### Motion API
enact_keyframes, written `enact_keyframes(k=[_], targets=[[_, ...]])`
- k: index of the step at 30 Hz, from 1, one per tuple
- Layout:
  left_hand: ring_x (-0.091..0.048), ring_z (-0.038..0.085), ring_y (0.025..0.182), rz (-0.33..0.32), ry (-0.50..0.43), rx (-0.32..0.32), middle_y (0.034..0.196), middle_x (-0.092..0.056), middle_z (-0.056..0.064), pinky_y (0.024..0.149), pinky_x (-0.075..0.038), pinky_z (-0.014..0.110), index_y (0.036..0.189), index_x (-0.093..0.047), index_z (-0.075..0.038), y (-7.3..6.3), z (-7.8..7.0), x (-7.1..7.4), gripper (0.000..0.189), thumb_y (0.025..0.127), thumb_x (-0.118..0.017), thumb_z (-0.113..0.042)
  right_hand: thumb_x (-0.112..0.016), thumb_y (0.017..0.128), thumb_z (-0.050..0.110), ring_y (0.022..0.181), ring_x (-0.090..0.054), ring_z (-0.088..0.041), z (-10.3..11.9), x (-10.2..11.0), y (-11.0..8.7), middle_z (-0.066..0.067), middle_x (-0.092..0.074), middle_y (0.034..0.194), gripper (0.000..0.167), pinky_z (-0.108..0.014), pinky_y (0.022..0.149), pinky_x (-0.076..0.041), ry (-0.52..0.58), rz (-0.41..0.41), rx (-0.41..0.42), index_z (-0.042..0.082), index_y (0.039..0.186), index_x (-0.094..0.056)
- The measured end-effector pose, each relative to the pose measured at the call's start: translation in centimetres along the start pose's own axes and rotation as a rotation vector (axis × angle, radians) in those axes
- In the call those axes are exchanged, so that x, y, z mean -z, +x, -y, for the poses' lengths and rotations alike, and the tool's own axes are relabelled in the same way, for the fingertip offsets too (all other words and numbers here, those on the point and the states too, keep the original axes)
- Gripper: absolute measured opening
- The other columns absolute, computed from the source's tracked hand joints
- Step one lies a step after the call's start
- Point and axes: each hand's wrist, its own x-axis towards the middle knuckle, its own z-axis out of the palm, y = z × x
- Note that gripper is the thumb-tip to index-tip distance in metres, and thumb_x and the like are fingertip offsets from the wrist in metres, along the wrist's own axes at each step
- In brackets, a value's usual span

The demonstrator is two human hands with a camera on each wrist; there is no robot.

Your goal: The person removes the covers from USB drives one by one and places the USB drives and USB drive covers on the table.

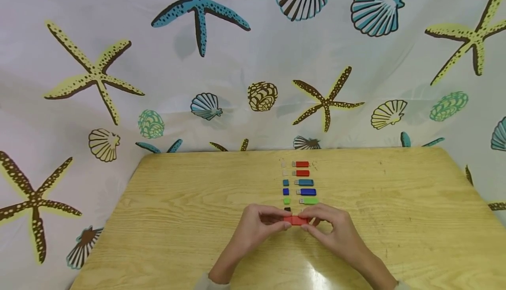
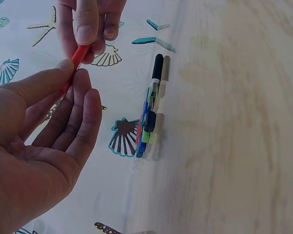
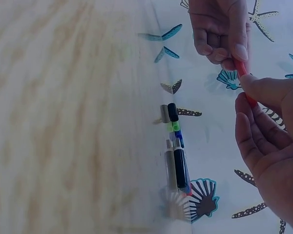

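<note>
Both hands hold a red USB stick (image 1: 299,220) between them, level above the wooden table. My left hand (image 1: 258,225) pinches its left end, where the cap sits against the body, between thumb and forefinger. On the other end, my right hand (image 1: 334,228) pinches the stick the same way. A thin seam shows between cap and body in the head view. Just beyond the fingers lies a black cap (image 1: 287,209). The black USB stick (image 3: 180,168) is mostly hidden behind the right hand in the head view but shows in the right wrist view.
Beyond the hands, a column of loose caps (image 1: 286,191) lies left of a column of USB sticks, among them a green one (image 1: 309,201), a blue one (image 1: 306,192) and a teal one (image 1: 304,183). A shell-print cloth (image 1: 237,70) hangs behind the table (image 1: 189,193).
</note>
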Motion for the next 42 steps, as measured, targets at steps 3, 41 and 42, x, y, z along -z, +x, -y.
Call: enact_keyframes(k=[3,41,42], targets=[[-0.075,0.014,0.083,0.006,-0.002,-0.002,0.099,-0.078,0.008,0.074,-0.060,0.026,0.106,-0.082,-0.006,0.0,0.1,0.0,0.016,0.091,-0.080,-0.012,-0.082,0.086,0.000,0.084,-0.070,-0.013,-0.1,0.2,0.0,0.001,-0.075,0.105,0.026,-0.031,0.065,-0.060,-0.008,0.003,0.007,0.013,0.109,-0.079],[-0.076,0.021,0.085,-0.100,-0.086,-0.007,0.098,-0.077,0.016,0.079,-0.060,0.049,0.111,-0.077,0.002,-0.4,0.7,3.7,0.023,0.092,-0.078,-0.011,-0.081,0.084,-0.005,0.086,-0.071,-0.014,-0.4,4.0,0.1,-0.002,-0.075,0.106,0.030,-0.026,0.076,-0.060,-0.030,-0.035,-0.041,0.010,0.110,-0.078],[-0.076,0.022,0.085,-0.099,-0.094,-0.008,0.098,-0.077,0.016,0.079,-0.060,0.048,0.111,-0.077,0.003,-0.3,0.8,3.6,0.023,0.092,-0.078,-0.010,-0.081,0.084,-0.005,0.087,-0.071,-0.015,-0.5,3.9,0.0,-0.002,-0.075,0.106,0.030,-0.026,0.075,-0.060,-0.030,-0.035,-0.041,0.010,0.110,-0.078]])
